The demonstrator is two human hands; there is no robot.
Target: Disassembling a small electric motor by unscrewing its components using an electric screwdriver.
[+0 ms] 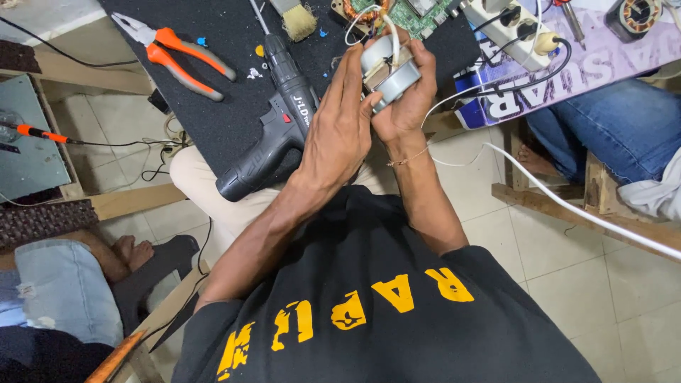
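Observation:
Both my hands hold a small grey motor (389, 74) with white wires, raised over the edge of a black work mat (227, 92). My left hand (339, 131) wraps its left side, fingers pointing up. From the right, my right hand (406, 99) grips it with the thumb over the top. A black cordless drill (273, 131) lies on the mat just left of my left hand.
Orange-handled pliers (181, 57) and a brush (298, 20) lie on the mat. A green circuit board (408, 14) and a white power strip (514, 28) sit at the top right. Other people's legs show at left (64, 284) and right (610, 124).

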